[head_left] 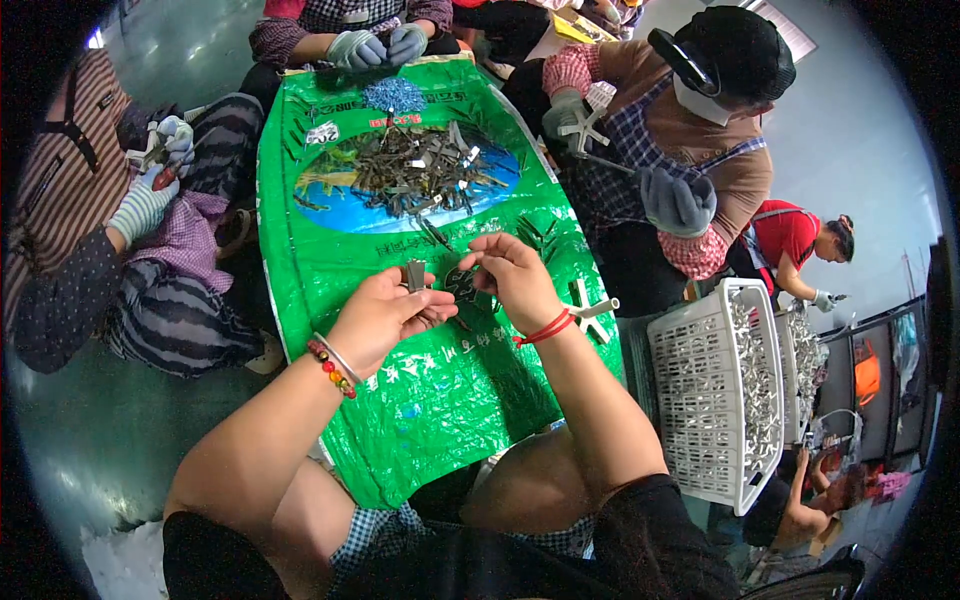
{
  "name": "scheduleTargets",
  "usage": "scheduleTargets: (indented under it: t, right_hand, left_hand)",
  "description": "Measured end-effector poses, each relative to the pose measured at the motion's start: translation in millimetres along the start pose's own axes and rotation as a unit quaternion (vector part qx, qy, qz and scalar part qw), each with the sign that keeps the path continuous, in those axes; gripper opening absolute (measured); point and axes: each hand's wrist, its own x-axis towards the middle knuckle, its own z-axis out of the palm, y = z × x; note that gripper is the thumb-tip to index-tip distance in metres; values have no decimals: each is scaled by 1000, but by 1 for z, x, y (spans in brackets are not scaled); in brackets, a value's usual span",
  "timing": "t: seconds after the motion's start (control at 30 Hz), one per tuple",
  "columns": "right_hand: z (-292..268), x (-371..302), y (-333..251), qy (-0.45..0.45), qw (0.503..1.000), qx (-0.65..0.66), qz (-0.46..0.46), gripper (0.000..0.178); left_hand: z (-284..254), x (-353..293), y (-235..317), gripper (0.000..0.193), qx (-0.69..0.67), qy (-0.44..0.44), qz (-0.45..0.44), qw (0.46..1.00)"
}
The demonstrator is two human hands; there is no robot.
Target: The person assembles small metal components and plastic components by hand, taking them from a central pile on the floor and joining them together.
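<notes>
- A co-worker's gloved hands [150, 180] are at work well off to the left of the person's own hands, gripping a small metal part.
- The left hand [385, 315] is cupped palm-up, its fingers curled about a small grey metal piece [416, 274] that stands up between thumb and fingertips; a beaded bracelet [332, 368] sits on that wrist.
- Just right of it, nearly touching, the right hand [515, 275] pinches a small dark part [462, 285] with thumb and forefinger, the tips pointing toward the left hand. A red string [545, 328] is tied round this wrist.
- By the look of it, the step in hand is fitting the two small pieces together; the next move seems to call for lining the dark part up with the grey one and pressing it home with steady fingertips.
- Under both hands lies a green woven sack [440, 400] spread flat; beyond the fingertips, a heap of metal parts [405, 170] rests on it.
- Just right of the right wrist lies a white cross-shaped piece [590, 310] at the sack's edge.
- Further right stands a white plastic basket [700, 400] holding more metal pieces.
- Beyond the right hand, another co-worker in grey gloves [675, 200] handles a similar cross-shaped part.
</notes>
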Motion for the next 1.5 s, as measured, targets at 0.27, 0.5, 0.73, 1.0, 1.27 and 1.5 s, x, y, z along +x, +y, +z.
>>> scheduleTargets:
  t: [0.27, 0.5, 0.73, 1.0, 1.27, 1.5]
  right_hand:
    - [3, -3, -3, -15, 1000, -14, 5, 21]
    - [7, -4, -3, 7, 1000, -9, 27, 19]
    - [4, -3, -6, 7, 997, -50, 61, 17]
    - [5, -5, -2, -69, 997, 29, 34, 11]
    - [13, -8, 1, -62, 997, 33, 28, 15]
    - [13, -9, 1, -72, 997, -1, 21, 15]
  left_hand:
    - [0, 0, 2, 15, 28, 18, 16, 999]
    - [-1, -2, 2, 13, 30, 14, 25, 999]
    - [0, -2, 4, 14, 14, 33, 12, 999]
    - [4, -2, 3, 12, -18, 58, 47, 997]
    - [-5, 0, 1, 16, 15, 25, 32, 999]
    - [-2, -3, 3, 14, 30, 42, 20, 998]
